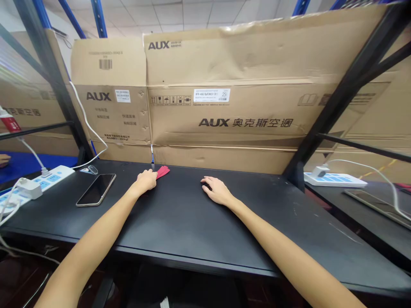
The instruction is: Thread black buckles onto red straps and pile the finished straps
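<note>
**Item 1:** left hand (146,180), at the bench's far edge, mid-left. Fingers (151,174) bunched together on a thin red piece (163,171), poss. cloth or a glove; pinched or merely laid on it, cannot tell from this view.

**Item 2:** right hand (218,191), approx. mid-bench, near far edge. Fingers (207,181) loosely curved, slightly spread, tips on or just beside a small dark item (206,185), poorly seen, black on black.

**Risks:** red piece sits right at the back edge, so a push fwd could send it into the gap behind the bench. Dark item easily lost against the top. Phone (95,189) lies just left of left forearm; a wide sweep could knock it.

**Surface:** black bench (180,239), scuffed on right. Also on it: clear small item (89,170) by phone, white power strip (41,182) w/ plug adapter (30,188) at left edge.

**Room:** AUX cartons (224,94) stacked behind, in steel rack (340,90). Adjoining bench (379,239) at right holds second power strip (334,179), flat dark tablet (379,205). Co-worker's hand (4,160) at far left, on blue surface. Ceiling tiles overhead.
</note>
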`<control>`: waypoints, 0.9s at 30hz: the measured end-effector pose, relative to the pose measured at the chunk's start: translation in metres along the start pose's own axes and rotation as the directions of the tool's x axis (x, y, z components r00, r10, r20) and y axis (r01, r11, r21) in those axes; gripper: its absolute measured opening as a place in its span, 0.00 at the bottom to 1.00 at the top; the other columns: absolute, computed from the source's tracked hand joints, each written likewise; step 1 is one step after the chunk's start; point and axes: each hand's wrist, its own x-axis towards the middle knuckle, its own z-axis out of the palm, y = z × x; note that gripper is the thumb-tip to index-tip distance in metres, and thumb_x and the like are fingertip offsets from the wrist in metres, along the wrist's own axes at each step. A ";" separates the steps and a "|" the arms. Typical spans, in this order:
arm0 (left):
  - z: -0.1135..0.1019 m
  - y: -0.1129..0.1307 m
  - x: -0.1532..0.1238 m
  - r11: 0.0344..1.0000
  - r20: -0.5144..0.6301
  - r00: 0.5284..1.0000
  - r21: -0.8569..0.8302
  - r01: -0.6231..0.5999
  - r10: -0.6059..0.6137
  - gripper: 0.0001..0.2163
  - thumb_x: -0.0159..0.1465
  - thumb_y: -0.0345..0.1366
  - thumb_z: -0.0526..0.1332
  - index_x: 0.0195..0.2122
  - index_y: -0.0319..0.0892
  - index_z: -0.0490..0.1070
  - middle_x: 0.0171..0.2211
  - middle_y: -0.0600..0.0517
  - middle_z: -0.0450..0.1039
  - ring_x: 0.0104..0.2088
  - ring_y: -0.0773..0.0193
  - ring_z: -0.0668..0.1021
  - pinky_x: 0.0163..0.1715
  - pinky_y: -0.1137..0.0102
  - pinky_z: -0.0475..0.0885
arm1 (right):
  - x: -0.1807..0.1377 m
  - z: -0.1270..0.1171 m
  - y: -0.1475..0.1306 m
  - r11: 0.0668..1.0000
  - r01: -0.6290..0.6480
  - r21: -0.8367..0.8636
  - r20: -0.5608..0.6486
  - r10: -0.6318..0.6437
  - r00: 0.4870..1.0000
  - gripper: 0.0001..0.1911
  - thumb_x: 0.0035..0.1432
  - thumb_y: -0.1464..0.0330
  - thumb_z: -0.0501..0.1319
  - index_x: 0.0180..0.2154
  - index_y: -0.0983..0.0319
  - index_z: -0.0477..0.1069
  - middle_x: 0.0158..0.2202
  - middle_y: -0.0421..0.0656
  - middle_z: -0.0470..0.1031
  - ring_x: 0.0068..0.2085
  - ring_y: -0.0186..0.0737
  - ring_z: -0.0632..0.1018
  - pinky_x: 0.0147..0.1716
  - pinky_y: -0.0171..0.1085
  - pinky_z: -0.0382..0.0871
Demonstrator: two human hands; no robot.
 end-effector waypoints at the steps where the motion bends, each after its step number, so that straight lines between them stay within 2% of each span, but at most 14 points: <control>1: 0.000 -0.002 0.000 1.000 -0.010 1.000 0.005 0.009 -0.009 0.16 0.59 0.31 0.53 0.49 0.43 0.69 0.49 0.40 0.67 0.50 0.47 0.70 0.46 0.57 0.65 | 0.000 0.000 0.000 1.000 0.004 0.004 0.009 -0.004 1.000 0.15 0.61 0.64 0.51 0.48 0.58 0.68 0.55 0.47 0.67 0.56 0.45 0.66 0.54 0.47 0.59; 5: 0.001 -0.008 0.002 0.999 -0.048 0.998 0.023 0.045 -0.044 0.16 0.60 0.31 0.54 0.50 0.39 0.67 0.49 0.38 0.66 0.51 0.46 0.69 0.48 0.55 0.63 | 0.001 0.000 0.002 1.000 -0.004 -0.003 0.009 0.004 1.000 0.15 0.62 0.65 0.50 0.47 0.59 0.69 0.54 0.47 0.68 0.53 0.45 0.70 0.52 0.46 0.62; 8: 0.003 0.001 0.002 1.000 -0.128 0.992 0.002 0.022 -0.022 0.19 0.62 0.38 0.54 0.53 0.37 0.65 0.52 0.36 0.64 0.54 0.44 0.65 0.51 0.54 0.60 | 0.002 -0.002 0.004 1.000 -0.003 -0.009 -0.017 0.003 1.000 0.15 0.62 0.64 0.51 0.47 0.59 0.70 0.53 0.47 0.69 0.53 0.46 0.71 0.52 0.46 0.63; 9: 0.004 0.006 0.002 0.999 -0.160 0.987 -0.027 -0.027 0.022 0.21 0.62 0.41 0.55 0.54 0.37 0.64 0.54 0.36 0.63 0.55 0.44 0.64 0.53 0.55 0.58 | 0.002 -0.003 0.004 1.000 0.000 -0.015 -0.040 -0.001 0.999 0.16 0.62 0.63 0.51 0.47 0.60 0.70 0.53 0.48 0.69 0.54 0.46 0.69 0.54 0.47 0.61; 11: 0.008 0.020 -0.001 0.967 -0.175 0.966 -0.130 -0.217 0.193 0.26 0.62 0.49 0.54 0.58 0.39 0.60 0.58 0.39 0.59 0.58 0.48 0.62 0.56 0.58 0.56 | 0.002 -0.005 0.001 0.999 0.021 -0.030 -0.101 -0.024 0.995 0.17 0.62 0.62 0.52 0.48 0.61 0.70 0.55 0.49 0.67 0.58 0.49 0.65 0.57 0.50 0.57; 13: 0.013 0.033 -0.004 0.869 -0.150 0.897 -0.227 -0.440 0.416 0.30 0.61 0.53 0.52 0.61 0.41 0.57 0.62 0.43 0.54 0.61 0.54 0.58 0.59 0.63 0.51 | 0.000 -0.008 -0.007 0.997 0.079 -0.026 -0.151 -0.082 0.985 0.19 0.61 0.60 0.54 0.49 0.61 0.69 0.57 0.49 0.65 0.61 0.50 0.61 0.59 0.52 0.52; 15: 0.018 0.043 -0.007 0.806 -0.114 0.853 -0.286 -0.519 0.509 0.32 0.61 0.55 0.50 0.62 0.42 0.54 0.64 0.46 0.51 0.63 0.56 0.54 0.61 0.64 0.46 | -0.003 -0.010 -0.021 0.984 0.177 0.021 -0.149 -0.172 0.974 0.21 0.60 0.57 0.55 0.51 0.61 0.67 0.59 0.49 0.63 0.62 0.49 0.59 0.60 0.52 0.52; 17: 0.023 0.048 -0.008 0.777 -0.107 0.834 -0.318 -0.544 0.541 0.33 0.61 0.57 0.49 0.63 0.42 0.53 0.64 0.46 0.49 0.64 0.56 0.52 0.62 0.64 0.44 | -0.008 -0.010 -0.038 0.963 0.253 0.097 -0.081 -0.246 0.966 0.26 0.58 0.54 0.56 0.55 0.59 0.65 0.61 0.48 0.60 0.63 0.48 0.58 0.60 0.49 0.54; 19: 0.026 0.048 -0.008 0.759 -0.127 0.822 -0.325 -0.564 0.556 0.34 0.61 0.58 0.49 0.63 0.42 0.52 0.64 0.45 0.49 0.64 0.56 0.52 0.62 0.63 0.43 | -0.012 -0.009 -0.053 0.949 0.270 0.162 0.027 -0.277 0.960 0.33 0.55 0.49 0.56 0.59 0.58 0.60 0.62 0.48 0.58 0.63 0.48 0.57 0.60 0.49 0.54; 23: 0.030 0.044 -0.004 0.753 -0.146 0.803 -0.284 -0.593 0.578 0.37 0.59 0.60 0.49 0.64 0.42 0.50 0.64 0.45 0.48 0.64 0.55 0.51 0.62 0.63 0.43 | -0.012 -0.008 -0.066 0.963 0.192 0.187 0.208 -0.230 0.951 0.40 0.53 0.43 0.53 0.61 0.58 0.56 0.64 0.46 0.53 0.64 0.49 0.53 0.62 0.49 0.47; 27: 0.032 0.044 -0.004 0.763 -0.124 0.801 -0.247 -0.597 0.586 0.38 0.59 0.62 0.47 0.65 0.44 0.47 0.65 0.47 0.46 0.65 0.56 0.49 0.63 0.63 0.41 | -0.009 -0.008 -0.062 0.972 0.149 0.182 0.265 -0.194 0.944 0.43 0.52 0.41 0.50 0.62 0.58 0.53 0.65 0.44 0.48 0.66 0.50 0.46 0.63 0.49 0.38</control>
